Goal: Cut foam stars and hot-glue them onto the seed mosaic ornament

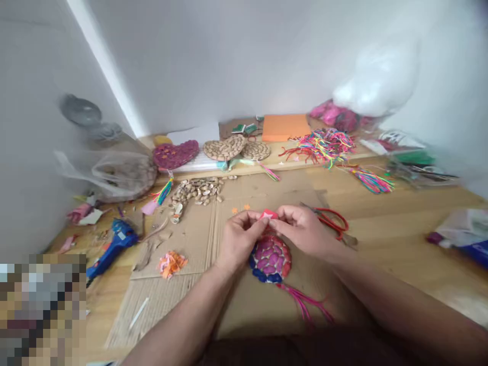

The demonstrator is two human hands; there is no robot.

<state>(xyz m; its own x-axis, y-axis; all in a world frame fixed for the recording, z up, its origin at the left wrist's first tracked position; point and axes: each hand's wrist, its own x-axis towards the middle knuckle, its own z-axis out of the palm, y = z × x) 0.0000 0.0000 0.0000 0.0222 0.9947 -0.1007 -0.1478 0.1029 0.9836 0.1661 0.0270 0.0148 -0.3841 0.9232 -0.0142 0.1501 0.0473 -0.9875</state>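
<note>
Between my left hand (241,235) and my right hand (301,229) is a small red paper piece (269,214) with a pale star shape on it. Both hands pinch it with thumbs and fingers. Just below them lies a round ornament (270,258) covered in painted peanut shells, purple in the middle with red and dark blue at the rim. Its upper edge is partly covered by the hands. A pink tassel (301,300) trails from its lower edge. Red-handled scissors (331,218) lie right of my right hand. Two small orange stars (241,209) lie beyond my left hand.
Cardboard (190,254) covers the work area. At left are a blue glue gun (112,246), orange paper scraps (172,264) and a peanut shell pile (198,190). Along the back stand a purple heart (175,155), an orange sheet (285,127) and colourful threads (324,147).
</note>
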